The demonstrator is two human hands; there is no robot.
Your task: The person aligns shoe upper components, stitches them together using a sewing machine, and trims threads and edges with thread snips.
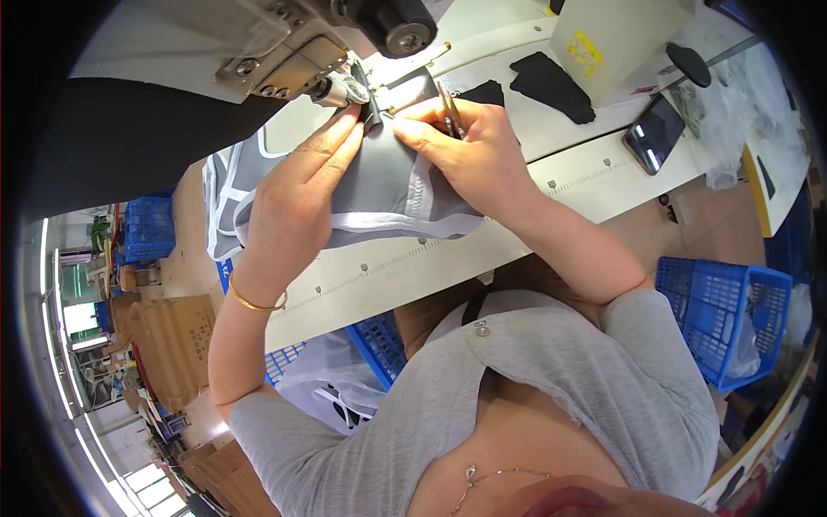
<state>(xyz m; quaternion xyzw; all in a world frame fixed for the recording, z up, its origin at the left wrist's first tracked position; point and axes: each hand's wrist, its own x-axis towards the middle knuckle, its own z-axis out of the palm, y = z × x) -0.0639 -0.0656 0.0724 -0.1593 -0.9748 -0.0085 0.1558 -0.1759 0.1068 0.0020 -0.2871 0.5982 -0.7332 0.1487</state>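
A sewing machine head (pixel 289 52) stands over a grey fabric piece (pixel 366 177) with white trim, spread on the machine bed. My left hand (pixel 297 189) has its fingers together at the fabric beside the presser foot, gripping it close to a short black strip (pixel 373 112). From the other side, my right hand (pixel 474 151) comes in with thumb and forefinger nearly touching at the strip. Tucked in its fingers is a slim two-pronged metal tool, like tweezers (pixel 450 116). The needle point is hidden by the machine parts and my fingertips.
Black fabric pieces (pixel 551 86) lie to the right on the white table (pixel 345 297), with a phone (pixel 655 133) and clear plastic bags (pixel 732 108) beyond. Blue crates stand at the right (pixel 724 319), below the table (pixel 379 345) and at the far left (pixel 148 228). Cardboard boxes (pixel 172 345) are on the left.
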